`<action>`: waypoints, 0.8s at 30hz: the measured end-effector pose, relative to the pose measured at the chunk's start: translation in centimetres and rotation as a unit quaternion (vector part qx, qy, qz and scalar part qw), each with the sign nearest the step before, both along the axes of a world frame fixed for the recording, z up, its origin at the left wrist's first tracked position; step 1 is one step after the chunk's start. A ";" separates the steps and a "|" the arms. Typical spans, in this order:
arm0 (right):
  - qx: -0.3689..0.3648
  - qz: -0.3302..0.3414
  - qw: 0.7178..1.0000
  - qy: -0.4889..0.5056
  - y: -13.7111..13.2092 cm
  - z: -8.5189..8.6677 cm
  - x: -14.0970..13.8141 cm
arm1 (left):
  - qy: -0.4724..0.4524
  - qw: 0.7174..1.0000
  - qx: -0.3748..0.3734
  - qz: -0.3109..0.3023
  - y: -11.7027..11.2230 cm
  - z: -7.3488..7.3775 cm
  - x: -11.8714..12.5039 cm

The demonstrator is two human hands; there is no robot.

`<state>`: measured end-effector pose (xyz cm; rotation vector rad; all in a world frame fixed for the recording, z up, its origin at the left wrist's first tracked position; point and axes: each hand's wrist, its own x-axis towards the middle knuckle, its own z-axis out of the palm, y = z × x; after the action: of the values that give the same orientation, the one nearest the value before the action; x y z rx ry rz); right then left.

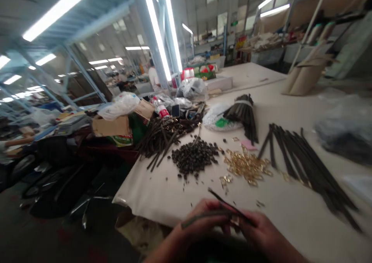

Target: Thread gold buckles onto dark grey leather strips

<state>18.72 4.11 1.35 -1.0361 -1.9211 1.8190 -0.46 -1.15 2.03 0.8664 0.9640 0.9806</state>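
At the table's near edge, my left hand [205, 214] and my right hand [258, 226] are close together. Both are closed on a dark narrow strap [207, 215], which lies folded across my left fingers with one end sticking up. A gold metal buckle [235, 219] shows on the strap between the hands; the fingertips are partly blurred. Just beyond lie a heap of small black pieces [193, 156] and a pile of gold buckles [247, 166]. Loose dark straps [299, 158] are fanned out to the right.
Further back, a tied strap bundle [244, 114] rests against a plastic bag of white pieces [216, 119]. Many straps with buckles [162, 133] pile up at the left edge, near a bottle [161, 107] and cardboard box [112, 127]. A wheeled chair [72, 181] stands left of the table.
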 end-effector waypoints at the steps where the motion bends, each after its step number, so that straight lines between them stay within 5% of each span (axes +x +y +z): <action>1: -0.008 0.004 1.000 0.014 -0.2 0.2 0.1 | 0.002 1.000 -0.001 0.006 0.0 -0.1 0.0; 5: -0.016 0.010 0.999 0.029 0.7 0.6 0.7 | 0.024 0.999 -0.009 0.022 0.1 -0.6 -0.6; 9: 0.116 0.032 0.993 -0.018 2.0 2.0 1.8 | 0.058 0.998 -0.022 0.008 -0.1 -0.1 -1.1; 15: 0.355 0.100 0.927 -0.066 4.7 4.9 1.1 | 0.050 0.997 -0.065 0.016 0.5 -1.0 -0.3; 24: 0.452 0.152 0.875 -0.079 7.4 5.2 -0.9 | 0.059 0.996 -0.052 0.038 1.6 -1.6 -1.1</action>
<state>17.80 11.47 6.58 -0.5647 -2.7021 0.7089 -1.52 0.43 0.47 0.8117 1.1461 0.9420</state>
